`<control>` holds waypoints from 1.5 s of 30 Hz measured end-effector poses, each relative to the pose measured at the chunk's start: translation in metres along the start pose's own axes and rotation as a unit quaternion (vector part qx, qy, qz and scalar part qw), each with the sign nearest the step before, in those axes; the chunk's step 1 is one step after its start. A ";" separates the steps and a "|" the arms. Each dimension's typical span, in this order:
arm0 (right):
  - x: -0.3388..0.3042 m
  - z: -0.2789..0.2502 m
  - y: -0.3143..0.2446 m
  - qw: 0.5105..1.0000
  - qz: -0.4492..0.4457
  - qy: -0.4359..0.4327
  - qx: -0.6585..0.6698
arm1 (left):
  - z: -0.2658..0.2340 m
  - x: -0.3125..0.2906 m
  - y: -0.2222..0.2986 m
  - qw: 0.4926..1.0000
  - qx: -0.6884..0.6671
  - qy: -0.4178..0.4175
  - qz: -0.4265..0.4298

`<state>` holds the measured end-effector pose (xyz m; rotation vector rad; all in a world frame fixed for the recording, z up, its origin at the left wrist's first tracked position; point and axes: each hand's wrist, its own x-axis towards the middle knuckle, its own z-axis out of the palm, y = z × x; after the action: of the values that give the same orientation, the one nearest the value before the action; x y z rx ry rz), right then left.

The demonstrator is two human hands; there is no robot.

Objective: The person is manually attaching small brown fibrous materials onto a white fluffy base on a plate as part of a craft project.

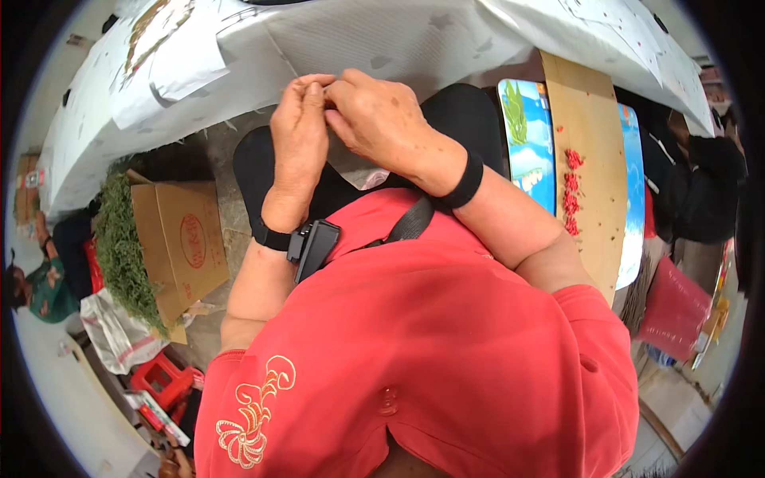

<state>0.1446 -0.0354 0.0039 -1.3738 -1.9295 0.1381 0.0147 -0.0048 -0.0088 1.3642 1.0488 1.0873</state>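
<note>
Head view: hands (381, 118), carton (191, 251) (greenery (123, 247) adjoining)

Blue-patterned tabletop (542, 150), brown cardboard strip (594, 143) across it, red clusters (571, 182) in a row on the cardboard

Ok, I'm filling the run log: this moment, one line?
left hand, right hand: close together | grip contents: unclear | red pieces: on cardboard sheet

A person wears a coral-red, short-sleeved cloth top (430, 319), its left front embroidered with a swirling gold floral motif (253, 414), a small fastening (388, 401) set just beyond the neckline slit. A plain black band (466, 183) rings the right wrist; a black strap (271, 237) with a boxy black device (320, 245) circles the left. Black trousers (470, 115) cover the legs.
</note>
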 end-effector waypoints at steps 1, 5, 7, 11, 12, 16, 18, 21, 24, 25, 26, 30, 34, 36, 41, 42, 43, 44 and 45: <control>0.002 -0.001 -0.001 1.000 -0.001 -0.005 0.002 | -0.001 0.001 0.000 1.000 -0.022 0.007 -0.002; 0.011 0.008 -0.002 1.000 0.002 0.004 0.012 | -0.009 0.007 -0.002 0.999 -0.035 0.000 -0.014; 0.017 0.009 -0.003 1.000 0.000 0.011 0.016 | -0.012 0.011 0.001 0.999 -0.031 -0.004 -0.015; 0.022 0.009 -0.004 0.997 0.004 -0.068 -0.023 | -0.016 0.012 0.005 0.996 0.089 0.000 -0.007; 0.021 0.010 -0.005 0.997 0.012 -0.071 -0.016 | -0.017 0.012 0.003 0.993 0.119 -0.007 0.020; 0.019 0.006 0.002 0.997 0.018 -0.081 -0.001 | -0.017 0.014 0.004 0.983 0.174 -0.042 0.036; 0.021 -0.002 0.008 0.996 -0.010 -0.084 0.000 | -0.018 0.014 0.011 0.983 0.161 -0.079 -0.033; 0.011 0.000 0.020 0.996 -0.036 -0.078 -0.033 | -0.025 0.007 0.004 0.986 0.116 -0.086 -0.080; 0.007 -0.004 0.023 0.995 -0.042 -0.072 -0.055 | -0.027 0.005 -0.001 0.990 0.077 -0.076 -0.087; 0.007 -0.007 0.020 0.996 -0.016 -0.072 -0.052 | -0.029 0.005 0.000 0.991 0.068 -0.072 -0.087; 0.008 -0.009 0.017 0.995 -0.032 -0.071 -0.058 | -0.030 0.004 0.003 0.993 0.062 -0.062 -0.074; 0.013 -0.020 0.007 0.999 -0.011 -0.043 -0.007 | -0.030 0.002 0.012 0.995 -0.048 -0.028 -0.086; 0.026 -0.033 0.009 0.998 0.001 -0.003 0.059 | -0.034 0.006 0.020 0.978 -0.152 -0.030 -0.140; 0.032 -0.037 0.015 0.997 0.004 0.004 0.076 | -0.033 0.010 0.023 0.973 -0.175 -0.048 -0.140; 0.057 -0.054 0.043 0.996 -0.020 0.070 0.046 | -0.041 0.028 0.036 0.973 -0.200 -0.041 -0.110; 0.062 -0.061 0.052 0.996 -0.016 0.072 0.046 | -0.044 0.030 0.039 0.973 -0.198 -0.044 -0.112; 0.067 -0.070 0.064 0.994 0.036 0.098 0.045 | -0.049 0.033 0.041 0.970 -0.210 -0.029 -0.117; 0.072 -0.077 0.073 0.987 0.091 0.124 0.042 | -0.054 0.035 0.042 0.967 -0.222 -0.016 -0.123; 0.078 -0.083 0.078 0.987 0.096 0.126 0.042 | -0.059 0.036 0.043 0.964 -0.234 -0.003 -0.129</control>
<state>0.2454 0.0366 0.0644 -1.4449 -1.5665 0.1291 -0.0351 0.0394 0.0382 0.8279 0.8653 1.0500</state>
